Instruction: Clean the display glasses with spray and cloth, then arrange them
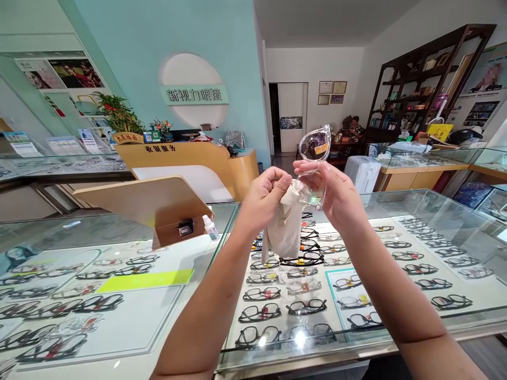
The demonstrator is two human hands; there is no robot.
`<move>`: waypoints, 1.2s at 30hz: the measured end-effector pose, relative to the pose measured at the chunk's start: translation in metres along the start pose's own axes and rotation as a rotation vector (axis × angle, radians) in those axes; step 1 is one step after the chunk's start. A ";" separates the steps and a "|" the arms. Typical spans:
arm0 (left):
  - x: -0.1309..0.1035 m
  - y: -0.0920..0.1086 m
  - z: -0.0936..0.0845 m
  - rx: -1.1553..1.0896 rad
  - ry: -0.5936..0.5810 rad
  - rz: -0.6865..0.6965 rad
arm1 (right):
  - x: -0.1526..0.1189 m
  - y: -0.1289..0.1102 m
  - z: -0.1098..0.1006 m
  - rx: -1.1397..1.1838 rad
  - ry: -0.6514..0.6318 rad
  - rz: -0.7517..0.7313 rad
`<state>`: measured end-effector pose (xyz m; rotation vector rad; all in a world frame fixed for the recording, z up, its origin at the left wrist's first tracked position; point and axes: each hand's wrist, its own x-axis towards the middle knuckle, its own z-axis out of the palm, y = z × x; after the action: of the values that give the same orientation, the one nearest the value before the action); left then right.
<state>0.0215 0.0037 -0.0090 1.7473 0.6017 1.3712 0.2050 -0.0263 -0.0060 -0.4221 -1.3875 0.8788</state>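
Clear-framed eyeglasses (327,141) are held up above the glass counter, turned so one lens sits over the other. An orange sticker (321,149) shows on the upper lens. My right hand (341,194) grips the frame near its middle, between thumb and fingers. From my left hand (266,194), closed with the thumb on top, hangs a cream cleaning cloth (285,229). A bunched part of the cloth meets the lower lens. Below both hands, rows of eyeglasses (304,258) lie inside the display case, partly hidden by the cloth and my forearms.
The glass display case (356,338) spans the front. On its left part stand a tilted wooden mirror stand (158,206) and a white spray bottle (210,228). Behind are a wooden cashier desk (241,163), a wrapped pale suitcase (361,171) and a seated person (355,129) far back.
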 end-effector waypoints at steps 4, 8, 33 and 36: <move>-0.002 0.000 0.001 0.059 -0.025 0.015 | 0.001 0.002 -0.003 -0.016 0.020 0.034; -0.003 -0.003 0.003 0.150 -0.019 0.072 | 0.001 0.004 -0.002 -0.007 0.023 0.041; -0.003 -0.012 0.023 -0.062 0.318 0.064 | 0.000 0.022 0.007 0.026 -0.003 0.109; -0.006 -0.011 0.028 0.028 0.323 0.053 | -0.001 0.026 0.009 0.008 -0.009 0.098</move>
<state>0.0477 -0.0032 -0.0238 1.5832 0.7560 1.7064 0.1893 -0.0126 -0.0235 -0.4840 -1.3807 0.9666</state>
